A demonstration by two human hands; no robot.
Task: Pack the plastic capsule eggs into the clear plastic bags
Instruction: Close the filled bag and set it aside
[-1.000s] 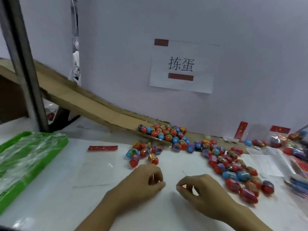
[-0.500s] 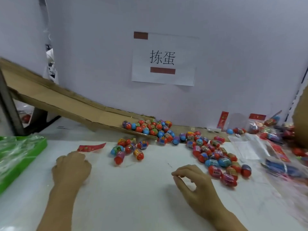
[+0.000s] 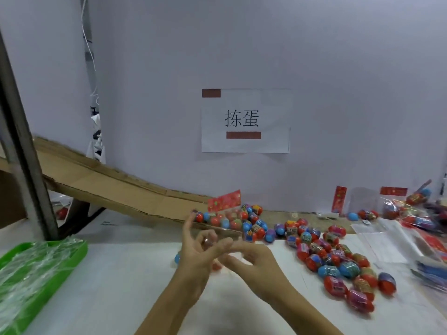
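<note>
My left hand [image 3: 196, 252] and my right hand [image 3: 254, 264] meet above the middle of the white table and pinch the lower edge of a clear plastic bag [image 3: 225, 228]. The bag stands upright, its red header card [image 3: 223, 200] on top. Through the bag I see capsule eggs [image 3: 252, 222] piled at the foot of the cardboard ramp. A larger spread of red and blue capsule eggs [image 3: 338, 264] lies on the table to the right of my right hand. A blue egg [image 3: 177, 257] peeks out behind my left hand.
A cardboard ramp [image 3: 108, 184] slopes down from the left. A green tray [image 3: 79, 252] lined with crinkled plastic sits at the left front, beside a metal post [image 3: 21, 153]. Flat empty bags [image 3: 382, 240] and filled bags [image 3: 411, 211] lie at the right.
My left hand took the red-headed bag from the table's left side and lifted it to the middle. My right hand came up to meet it and now pinches it too.
</note>
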